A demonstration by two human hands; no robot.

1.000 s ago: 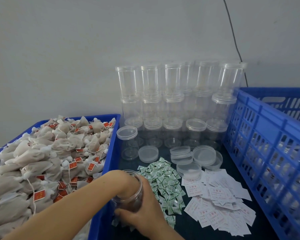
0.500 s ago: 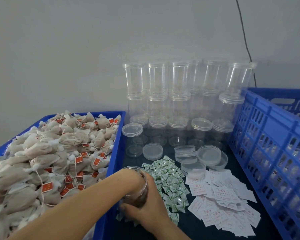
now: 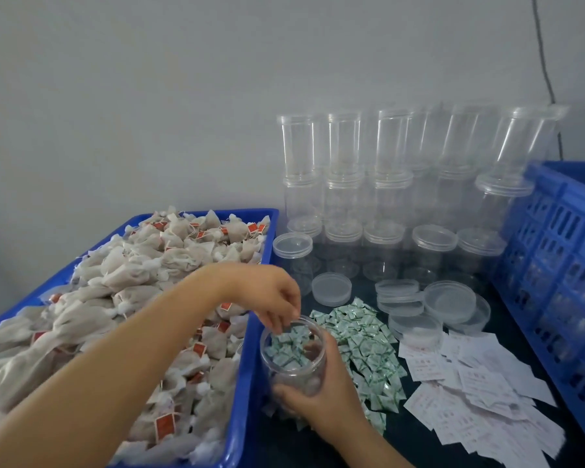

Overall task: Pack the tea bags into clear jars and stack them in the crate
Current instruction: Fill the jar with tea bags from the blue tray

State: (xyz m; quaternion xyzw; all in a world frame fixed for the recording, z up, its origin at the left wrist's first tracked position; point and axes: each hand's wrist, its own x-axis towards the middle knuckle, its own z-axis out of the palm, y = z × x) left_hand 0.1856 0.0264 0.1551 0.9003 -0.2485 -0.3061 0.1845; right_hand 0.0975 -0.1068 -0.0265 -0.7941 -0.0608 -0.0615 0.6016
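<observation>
My right hand [image 3: 321, 396] grips a clear lidless jar [image 3: 294, 363] from below and behind, at the near edge of the dark table beside the blue tray [image 3: 245, 393]. My left hand [image 3: 267, 295] hovers just over the jar's mouth, fingers hanging down and apart, nothing visible in them. Brownish tea bags lie low in the jar; green-white sachets show through its wall, and I cannot tell whether they are inside. Tea bags with red tags [image 3: 132, 298] fill the tray on the left. The blue crate [image 3: 561, 251] stands at the right.
Empty clear jars [image 3: 385, 184] are stacked against the back wall, several with lids. Loose lids [image 3: 450, 302] lie in front of them. A heap of green-white sachets [image 3: 368, 346] and white paper slips [image 3: 480, 383] cover the table between jar and crate.
My left hand has lifted out of the jar and now sits above its rim. The right hand keeps hold of the jar. The view has shifted a little.
</observation>
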